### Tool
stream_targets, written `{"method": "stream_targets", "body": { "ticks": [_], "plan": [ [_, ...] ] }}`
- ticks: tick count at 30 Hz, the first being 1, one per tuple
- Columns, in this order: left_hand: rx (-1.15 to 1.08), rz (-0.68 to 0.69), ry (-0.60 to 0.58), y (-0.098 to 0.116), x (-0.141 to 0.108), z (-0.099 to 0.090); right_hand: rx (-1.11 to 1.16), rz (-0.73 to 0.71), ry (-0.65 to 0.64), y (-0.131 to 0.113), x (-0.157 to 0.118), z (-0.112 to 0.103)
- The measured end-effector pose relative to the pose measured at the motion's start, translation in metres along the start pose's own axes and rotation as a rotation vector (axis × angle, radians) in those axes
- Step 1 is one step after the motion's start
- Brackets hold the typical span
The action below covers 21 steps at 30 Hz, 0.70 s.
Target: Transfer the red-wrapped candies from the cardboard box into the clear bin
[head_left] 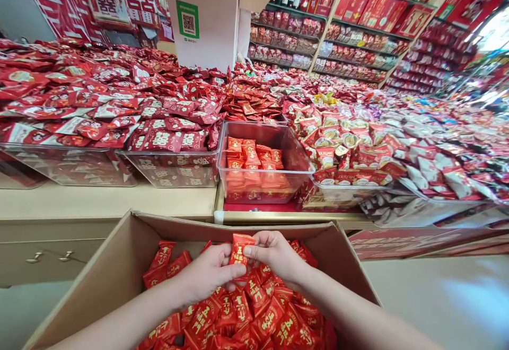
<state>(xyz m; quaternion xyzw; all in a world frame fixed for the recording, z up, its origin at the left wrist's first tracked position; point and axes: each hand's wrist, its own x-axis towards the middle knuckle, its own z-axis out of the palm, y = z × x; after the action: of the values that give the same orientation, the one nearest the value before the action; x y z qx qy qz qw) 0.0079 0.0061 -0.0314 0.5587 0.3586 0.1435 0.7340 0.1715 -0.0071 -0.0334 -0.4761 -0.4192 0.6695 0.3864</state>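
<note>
Between my two hands is one red candy packet (pixel 238 249) with gold lettering, held upright above an open cardboard box (pixel 350 265). My left hand (pixel 212 270) pinches its left side, thumb in front. At its right edge, the thumb and fingers of my right hand (pixel 276 254) also grip it. Many matching red packets (pixel 264 318) lie loose in the box below, partly covered by my arms. Just beyond the box, a clear plastic bin (pixel 264 180) on the counter holds more of these packets, in rows, filling its lower part.
Heaped bins of maroon packets (pixel 170 132) and red-and-white packets (pixel 59 116) stand to the left. Durian-labelled snacks (pixel 345 154) fill a bin on the right. A white pillar with a QR sign (pixel 188 19) rises behind. Drawers (pixel 51 249) sit under the counter.
</note>
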Motion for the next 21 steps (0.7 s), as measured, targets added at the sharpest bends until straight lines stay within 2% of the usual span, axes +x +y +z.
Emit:
{"method": "stream_targets", "body": {
  "ticks": [4, 7, 9, 11, 13, 17, 21],
  "plan": [
    [-0.02, 0.005, 0.044, 0.008, -0.003, 0.0, 0.076, -0.045, 0.007, -0.003, -0.002, 0.004],
    [0.012, 0.113, 0.048, 0.017, -0.007, -0.001, 0.088, -0.135, 0.006, -0.004, -0.003, 0.006],
    [-0.13, 0.134, -0.012, 0.023, -0.012, -0.001, 0.114, -0.16, 0.012, -0.007, -0.005, 0.007],
    [-0.382, 0.06, -0.104, 0.03, -0.019, 0.001, 0.15, -0.146, 0.002, -0.012, -0.007, 0.007],
    [-0.553, -0.024, -0.144, 0.036, -0.024, 0.003, 0.171, -0.147, -0.001, -0.017, -0.009, 0.007],
    [-0.588, -0.008, -0.096, 0.037, -0.026, 0.007, 0.158, -0.168, 0.037, -0.021, -0.011, 0.011],
    [-0.672, 0.058, 0.021, 0.023, -0.015, 0.01, 0.096, -0.216, 0.117, -0.016, -0.009, 0.018]
  ]
}}
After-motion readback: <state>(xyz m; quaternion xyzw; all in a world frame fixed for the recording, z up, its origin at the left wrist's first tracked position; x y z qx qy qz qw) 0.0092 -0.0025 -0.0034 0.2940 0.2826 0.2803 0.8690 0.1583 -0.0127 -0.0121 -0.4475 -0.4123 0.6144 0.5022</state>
